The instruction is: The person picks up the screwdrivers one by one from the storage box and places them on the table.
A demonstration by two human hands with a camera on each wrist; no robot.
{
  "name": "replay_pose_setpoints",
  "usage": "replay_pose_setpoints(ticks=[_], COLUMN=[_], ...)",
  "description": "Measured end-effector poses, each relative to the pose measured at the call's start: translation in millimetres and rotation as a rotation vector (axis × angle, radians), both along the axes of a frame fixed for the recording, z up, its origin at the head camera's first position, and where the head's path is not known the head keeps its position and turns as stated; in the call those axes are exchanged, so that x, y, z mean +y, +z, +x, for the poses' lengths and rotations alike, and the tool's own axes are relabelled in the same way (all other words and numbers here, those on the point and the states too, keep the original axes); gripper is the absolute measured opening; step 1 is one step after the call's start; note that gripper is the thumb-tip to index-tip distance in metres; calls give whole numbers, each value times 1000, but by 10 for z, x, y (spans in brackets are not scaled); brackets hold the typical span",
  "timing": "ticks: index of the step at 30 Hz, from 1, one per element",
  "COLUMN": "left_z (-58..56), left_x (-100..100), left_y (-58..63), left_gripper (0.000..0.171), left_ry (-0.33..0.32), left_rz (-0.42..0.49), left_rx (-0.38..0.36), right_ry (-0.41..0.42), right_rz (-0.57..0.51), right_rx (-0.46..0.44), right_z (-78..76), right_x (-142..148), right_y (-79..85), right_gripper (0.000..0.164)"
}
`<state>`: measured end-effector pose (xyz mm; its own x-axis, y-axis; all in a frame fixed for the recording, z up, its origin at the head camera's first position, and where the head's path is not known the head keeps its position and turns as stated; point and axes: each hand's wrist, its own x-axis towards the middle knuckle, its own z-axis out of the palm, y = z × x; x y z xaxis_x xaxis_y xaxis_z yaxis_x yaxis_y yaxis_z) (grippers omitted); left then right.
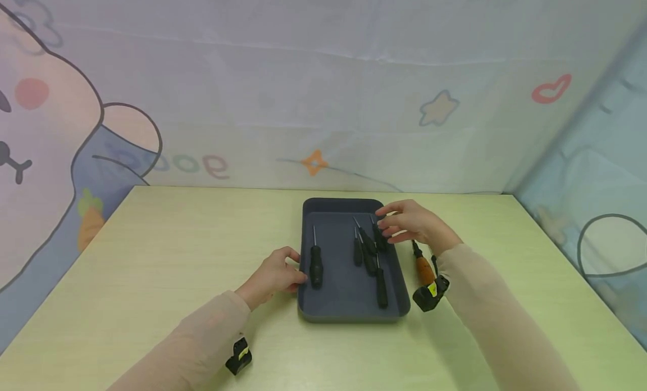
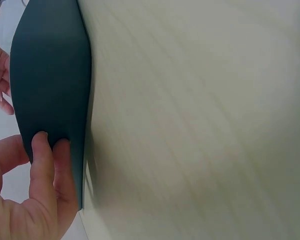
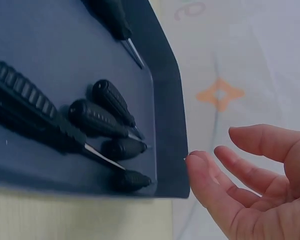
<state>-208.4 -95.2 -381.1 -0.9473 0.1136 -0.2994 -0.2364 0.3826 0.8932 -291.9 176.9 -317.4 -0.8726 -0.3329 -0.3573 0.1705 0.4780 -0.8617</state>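
A dark grey rectangular tray [image 1: 340,301] lies on the table with several black-handled screwdrivers in it. One screwdriver [image 1: 316,267] lies apart along the left side; the others cluster at the right, including a long one [image 1: 382,290] near the front. My left hand [image 1: 277,272] holds the tray's left wall, and in the left wrist view its fingertips [image 2: 41,137] touch the outer face. Over the far right corner of the tray is my right hand [image 1: 411,225], fingers loosely bent and holding nothing. In the right wrist view its fingers [image 3: 202,175] are beside the tray's rim.
On the table [image 1: 202,228], to the right of the tray, lies an orange-handled tool [image 1: 424,270], partly hidden by the right wrist's black camera [image 1: 431,293]. A printed cloth [image 1: 354,99] hangs behind the table's far edge.
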Motion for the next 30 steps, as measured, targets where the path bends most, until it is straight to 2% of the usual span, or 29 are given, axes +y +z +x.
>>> replay_pose_setpoints(ticks=[12, 30], left_z=[14, -9], left_x=[-13, 4], left_y=[20, 17], left_gripper=[31, 28], left_ry=[-11, -11], left_rz=[-16, -1], left_rx=[10, 12], right_ry=[37, 19], right_rz=[-33, -36], right_rx=[-13, -39], right_z=[-21, -10], right_x=[-175, -392], right_y=[-75, -136], right_gripper=[48, 50])
